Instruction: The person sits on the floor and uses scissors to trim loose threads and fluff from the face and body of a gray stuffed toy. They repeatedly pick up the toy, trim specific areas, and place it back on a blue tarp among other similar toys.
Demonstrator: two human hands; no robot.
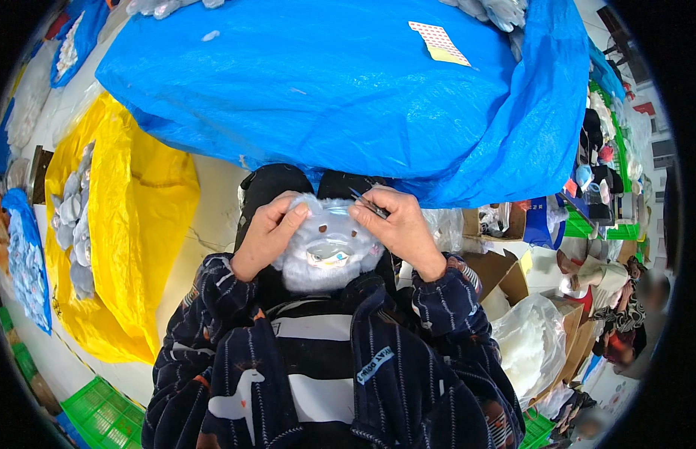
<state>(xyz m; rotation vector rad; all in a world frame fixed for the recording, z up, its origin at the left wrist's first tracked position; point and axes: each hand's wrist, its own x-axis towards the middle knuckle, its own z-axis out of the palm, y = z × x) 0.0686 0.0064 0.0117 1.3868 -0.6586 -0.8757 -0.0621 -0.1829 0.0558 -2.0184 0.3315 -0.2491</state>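
A grey plush piece (pixel 316 272) with fuzzy edges lies on my lap, in front of my striped shirt. On it is a smooth, shiny, see-through layer (pixel 334 238) with two small brown spots and a white glossy patch below them. My left hand (pixel 267 233) pinches the piece's upper left edge between thumb and fingers. At the upper right edge, my right hand (pixel 405 228) presses with its thumb. It also holds a dark, slim, pen-like tool (pixel 369 203), its tip pointing up and left. The fingers under the piece are hidden.
A blue plastic sheet (pixel 325 90) spreads ahead, bearing a dotted card (pixel 440 43) and grey plush pieces (pixel 498 10). At left stands a yellow bag (pixel 142 224) of grey pieces, with a green crate (pixel 105 415) nearer. A clear bag of white stuffing (pixel 533 344) and cardboard boxes stand right, people beyond.
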